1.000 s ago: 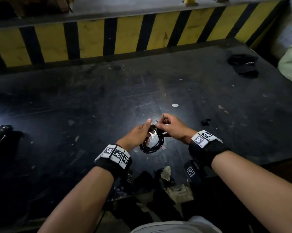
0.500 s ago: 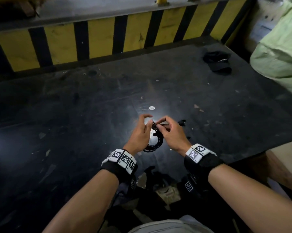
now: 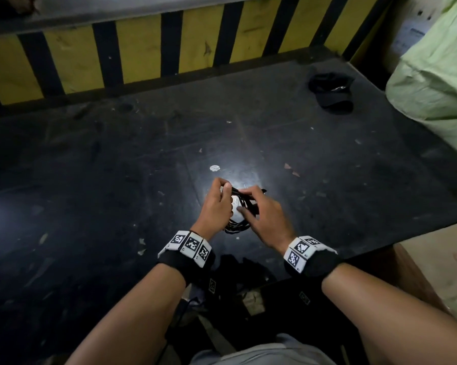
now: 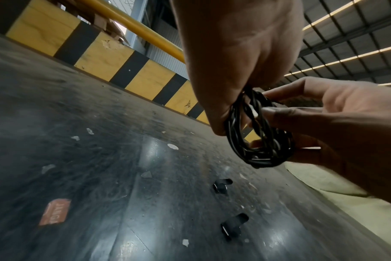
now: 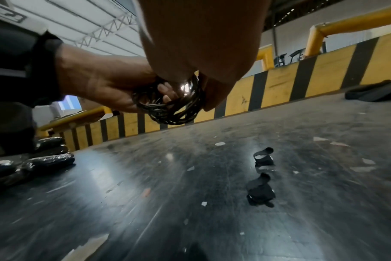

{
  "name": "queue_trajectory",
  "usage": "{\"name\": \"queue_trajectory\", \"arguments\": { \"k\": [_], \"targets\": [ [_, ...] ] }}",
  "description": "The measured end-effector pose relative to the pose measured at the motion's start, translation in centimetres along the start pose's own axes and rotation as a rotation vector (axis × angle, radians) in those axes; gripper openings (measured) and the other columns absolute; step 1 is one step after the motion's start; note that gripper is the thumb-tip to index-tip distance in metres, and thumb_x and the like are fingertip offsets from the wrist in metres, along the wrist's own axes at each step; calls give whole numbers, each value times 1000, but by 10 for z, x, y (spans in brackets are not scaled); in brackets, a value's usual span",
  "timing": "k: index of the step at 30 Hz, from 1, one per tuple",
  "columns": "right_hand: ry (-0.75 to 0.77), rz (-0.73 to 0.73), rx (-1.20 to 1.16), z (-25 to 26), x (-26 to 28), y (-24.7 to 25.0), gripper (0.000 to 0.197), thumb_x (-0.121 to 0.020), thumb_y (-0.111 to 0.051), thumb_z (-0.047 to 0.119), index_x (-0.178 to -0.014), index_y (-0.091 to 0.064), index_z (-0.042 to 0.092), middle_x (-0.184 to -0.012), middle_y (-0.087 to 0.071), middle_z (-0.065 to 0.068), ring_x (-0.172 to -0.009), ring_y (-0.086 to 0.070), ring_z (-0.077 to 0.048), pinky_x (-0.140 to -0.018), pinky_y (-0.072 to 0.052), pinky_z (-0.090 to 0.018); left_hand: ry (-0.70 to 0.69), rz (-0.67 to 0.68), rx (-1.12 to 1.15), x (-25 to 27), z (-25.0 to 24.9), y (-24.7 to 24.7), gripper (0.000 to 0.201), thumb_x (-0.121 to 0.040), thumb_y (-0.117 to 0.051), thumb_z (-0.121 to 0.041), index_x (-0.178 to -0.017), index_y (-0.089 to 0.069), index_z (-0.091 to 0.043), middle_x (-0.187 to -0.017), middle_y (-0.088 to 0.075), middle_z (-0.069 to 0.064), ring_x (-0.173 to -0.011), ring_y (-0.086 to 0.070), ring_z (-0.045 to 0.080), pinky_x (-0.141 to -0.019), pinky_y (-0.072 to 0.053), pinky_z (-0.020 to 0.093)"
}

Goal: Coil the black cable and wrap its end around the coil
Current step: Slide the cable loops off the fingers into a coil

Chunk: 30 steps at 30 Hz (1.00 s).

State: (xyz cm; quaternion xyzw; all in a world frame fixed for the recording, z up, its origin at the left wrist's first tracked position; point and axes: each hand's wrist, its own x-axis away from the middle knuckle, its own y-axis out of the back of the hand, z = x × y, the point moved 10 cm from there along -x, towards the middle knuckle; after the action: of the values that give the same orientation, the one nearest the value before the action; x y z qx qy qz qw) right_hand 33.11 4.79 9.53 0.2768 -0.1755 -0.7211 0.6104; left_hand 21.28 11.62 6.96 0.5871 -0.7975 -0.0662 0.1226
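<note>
The black cable (image 3: 237, 225) is wound into a small coil, held just above the dark table (image 3: 116, 180) in front of me. My left hand (image 3: 223, 187) grips the coil's left side, fingers curled through its loop (image 5: 172, 109). A short black stretch of the cable end (image 3: 238, 192) runs from the left fingertips across the top of the coil. My right hand (image 3: 246, 197) pinches that end against the coil's right side (image 4: 257, 137). The right palm hides much of the coil in the head view.
Two small black clips (image 5: 262, 157) (image 5: 260, 192) lie on the table below the hands. A black cap (image 3: 330, 92) sits far right, beside a pale green sack (image 3: 433, 75). A yellow-and-black barrier (image 3: 143, 48) closes the far edge. Black wrapped bundles (image 5: 45, 159) lie left.
Both hands stayed on the coil. The right hand turned over it and drew the cable end across the top. My view shifted right and the coil sits more hidden.
</note>
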Motion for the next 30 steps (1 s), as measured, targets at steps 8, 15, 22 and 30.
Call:
{"name": "queue_trajectory", "arguments": {
  "k": [8, 15, 22, 30],
  "targets": [
    [92, -58, 120, -16, -12, 20, 24, -91, -70, 20, -116, -71, 21, -98, -80, 3, -85, -76, -20, -77, -60, -36, -11, -71, -123, 4, 3, -13, 13, -108, -39, -27, -101, -44, -16, -83, -68, 2, -57, -62, 17, -61, -56, 38],
    [120, -9, 114, -31, -15, 19, 22, -93, -69, 23, -115, -68, 24, -98, -79, 2, -85, -76, -19, -77, -61, -37, -230, 70, -330, 16, -10, -26, 29, -105, -50, -28, -133, -53, -24, -94, -70, -2, -67, -71, 7, -72, -59, 23],
    [129, 15, 110, -40, -15, 20, 21, -93, -69, 20, -114, -71, 21, -96, -79, 4, -81, -75, -16, -77, -60, -34, -352, 21, -532, 11, -6, -29, 30, -101, -56, -24, -127, -67, -15, -112, -70, 4, -98, -67, 19, -92, -54, 37],
    [148, 12, 113, -47, -15, 19, 26, -92, -70, 15, -117, -71, 22, -82, -77, 1, -67, -72, -20, -67, -60, -38, -101, -29, -290, 3, 18, -21, 25, -95, -63, -40, -100, -80, -23, -72, -76, 4, -58, -59, 12, -66, -55, 36]
  ]
}}
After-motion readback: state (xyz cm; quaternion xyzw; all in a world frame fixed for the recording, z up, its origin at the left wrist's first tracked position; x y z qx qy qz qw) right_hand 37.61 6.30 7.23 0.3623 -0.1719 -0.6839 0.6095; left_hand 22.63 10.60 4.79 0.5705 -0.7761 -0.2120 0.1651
